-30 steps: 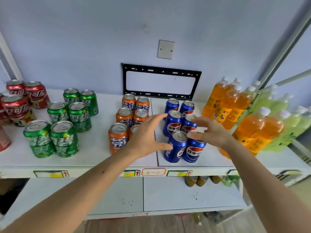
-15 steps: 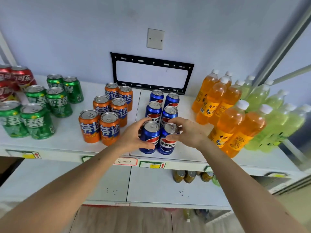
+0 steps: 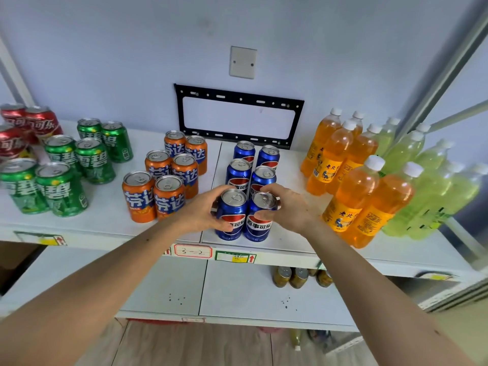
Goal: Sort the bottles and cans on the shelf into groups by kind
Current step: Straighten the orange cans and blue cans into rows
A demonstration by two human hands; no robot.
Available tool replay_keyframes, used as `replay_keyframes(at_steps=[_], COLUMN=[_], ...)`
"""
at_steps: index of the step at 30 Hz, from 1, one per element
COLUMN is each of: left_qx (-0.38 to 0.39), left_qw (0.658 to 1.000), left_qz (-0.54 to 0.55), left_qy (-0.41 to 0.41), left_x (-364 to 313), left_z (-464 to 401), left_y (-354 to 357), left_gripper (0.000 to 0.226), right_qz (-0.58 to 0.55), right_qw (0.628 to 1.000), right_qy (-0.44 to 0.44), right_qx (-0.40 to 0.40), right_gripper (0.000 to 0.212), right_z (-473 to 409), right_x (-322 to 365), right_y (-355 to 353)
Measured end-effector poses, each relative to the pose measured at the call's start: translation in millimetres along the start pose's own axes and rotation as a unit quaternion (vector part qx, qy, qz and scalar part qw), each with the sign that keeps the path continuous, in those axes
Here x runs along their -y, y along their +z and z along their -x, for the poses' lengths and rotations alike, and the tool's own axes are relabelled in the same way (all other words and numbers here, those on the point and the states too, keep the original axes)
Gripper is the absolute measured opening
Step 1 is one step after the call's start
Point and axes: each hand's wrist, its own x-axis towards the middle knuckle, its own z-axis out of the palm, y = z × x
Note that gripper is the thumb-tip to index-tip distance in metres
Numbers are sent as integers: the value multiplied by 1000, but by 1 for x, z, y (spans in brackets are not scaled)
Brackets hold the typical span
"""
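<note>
The white shelf (image 3: 105, 225) runs wall to wall at about chest height, with a second shelf board (image 3: 237, 294) below it. On the top one the drinks stand in clusters by colour. Far right are the pale green bottles (image 3: 433, 191), packed tight against the orange bottles (image 3: 364, 186) just to their left. On the left side stand the green cans (image 3: 66, 167) in pairs, and past them at the edge the red cans (image 3: 29, 128), partly cut off from sight. Nearer the middle are the orange cans (image 3: 169, 175), two by two.

The blue cans (image 3: 250, 170) form a double row straight ahead, and the front pair sits between the person's hands. The left hand (image 3: 200, 212) is curled round the front left blue can (image 3: 231, 217), thumb across its label. The right hand (image 3: 287, 207) wraps the front right blue can (image 3: 260, 217), fingertips over its rim and thumb on its side. Both cans appear to be standing on the shelf, touching each other, though their bases are hard to judge.

Under the shelf, a few small jars (image 3: 290, 277) sit on the lower board.
</note>
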Motion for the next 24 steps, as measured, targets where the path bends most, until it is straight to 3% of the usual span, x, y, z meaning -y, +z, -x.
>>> replay_keyframes(at_steps=[6, 10, 14, 18, 21, 24], left_qx=[8, -65, -92, -39, 17, 36], left_qw=[1000, 995, 995, 996, 988, 979], left_qz=[21, 71, 29, -85, -152, -200], left_qy=[6, 40, 38, 8, -9, 16], left_x=[-13, -36, -41, -33, -25, -16], left_z=[1, -7, -44, -88, -112, -128], left_y=[-10, -31, -47, -53, -53, -46], left_gripper=[113, 93, 83, 95, 102, 95], right_qz=[-1, -56, -64, -42, -50, -29], right_qw=[1000, 995, 989, 993, 994, 996], right_qy=[-16, 29, 67, 83, 85, 76], right_qx=[10, -72, -112, -69, -45, -40], right_gripper=[64, 65, 63, 78, 74, 70], right_z=[-1, -11, -38, -65, -81, -90], right_x=[-3, -5, -9, -10, -8, -5], right_y=[-8, -38, -44, -31, -20, -14])
